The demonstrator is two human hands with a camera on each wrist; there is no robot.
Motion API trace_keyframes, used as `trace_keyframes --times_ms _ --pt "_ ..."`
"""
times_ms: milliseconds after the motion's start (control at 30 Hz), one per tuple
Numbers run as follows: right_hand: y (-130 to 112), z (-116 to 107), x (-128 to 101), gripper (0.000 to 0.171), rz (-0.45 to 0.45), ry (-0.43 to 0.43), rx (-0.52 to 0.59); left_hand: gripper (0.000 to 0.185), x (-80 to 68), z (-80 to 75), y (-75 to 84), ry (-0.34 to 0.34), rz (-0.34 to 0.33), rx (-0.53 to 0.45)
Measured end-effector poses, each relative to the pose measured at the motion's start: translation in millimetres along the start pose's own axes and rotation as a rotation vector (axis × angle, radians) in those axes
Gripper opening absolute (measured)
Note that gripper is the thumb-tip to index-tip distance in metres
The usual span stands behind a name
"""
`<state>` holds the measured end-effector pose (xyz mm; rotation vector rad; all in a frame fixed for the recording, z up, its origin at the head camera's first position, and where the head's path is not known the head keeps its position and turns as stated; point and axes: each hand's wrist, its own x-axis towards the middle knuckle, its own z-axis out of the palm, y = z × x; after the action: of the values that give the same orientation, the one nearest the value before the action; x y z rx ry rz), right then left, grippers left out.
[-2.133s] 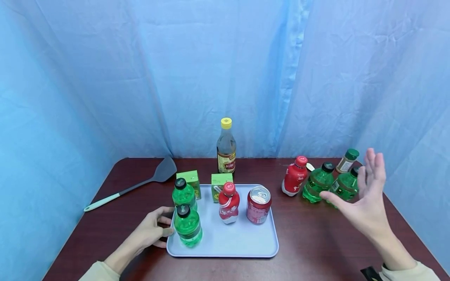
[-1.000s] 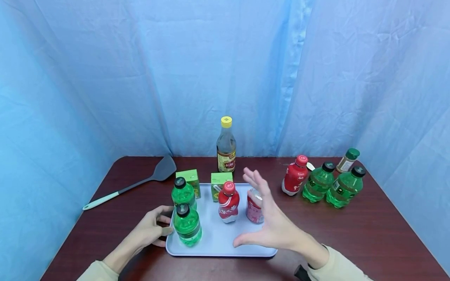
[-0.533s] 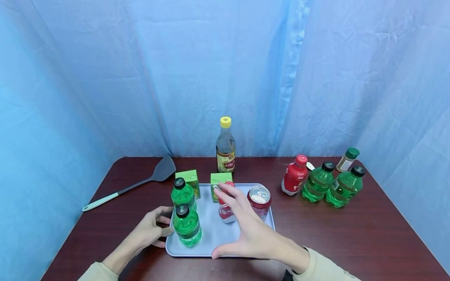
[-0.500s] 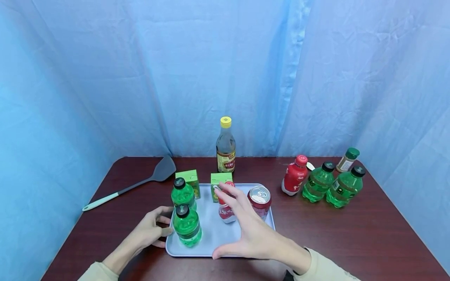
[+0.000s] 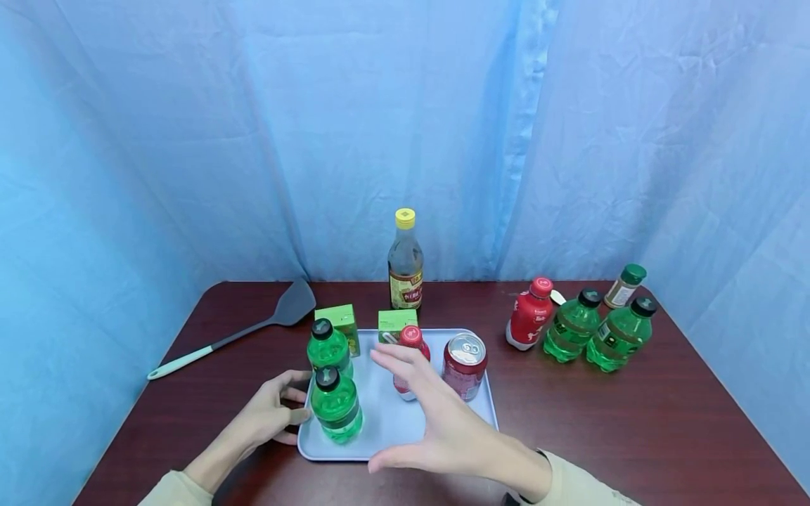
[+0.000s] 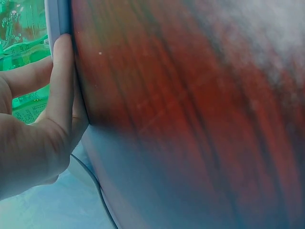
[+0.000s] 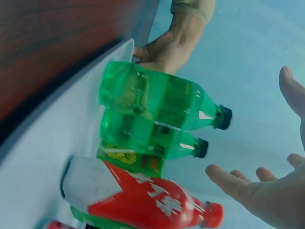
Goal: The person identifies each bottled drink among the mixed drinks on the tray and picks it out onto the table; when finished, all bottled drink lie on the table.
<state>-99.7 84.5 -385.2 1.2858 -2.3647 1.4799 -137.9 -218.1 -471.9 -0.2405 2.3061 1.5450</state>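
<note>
A person's right hand hovers over a pale blue tray, fingers spread and straight, holding nothing. It partly hides a red bottle standing on the tray beside a red can. The left hand rests against the tray's left edge, fingers loosely curled on the rim just beside two green bottles. The left wrist view is blurred, showing little beyond fingers on the rim. The dark red wooden desk stands before wrinkled blue curtains.
</note>
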Motion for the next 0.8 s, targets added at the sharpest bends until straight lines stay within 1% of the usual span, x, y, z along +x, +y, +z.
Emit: trace_keyframes --times_ms 167,233,333,500,667,800 --pt "17 19 8 0.107 0.030 -0.034 0.133 0.062 -0.6 0.3 0.7 0.004 0.000 0.000" --pt "24 28 10 0.104 0.059 -0.046 0.156 0.063 -0.8 0.4 0.8 0.005 0.001 -0.001" --pt "33 41 11 0.099 0.103 -0.050 0.151 0.063 -0.9 0.6 0.9 0.006 0.002 0.000" --pt "44 57 14 0.097 0.148 -0.025 0.114 0.062 -1.1 1.2 1.3 0.006 -0.001 -0.001" --pt "49 65 16 0.096 0.150 -0.014 0.071 0.063 -1.4 1.3 1.5 0.012 0.001 0.000" --pt "53 67 19 0.096 0.148 -0.008 0.078 0.063 -1.2 1.6 1.1 0.013 0.001 -0.001"
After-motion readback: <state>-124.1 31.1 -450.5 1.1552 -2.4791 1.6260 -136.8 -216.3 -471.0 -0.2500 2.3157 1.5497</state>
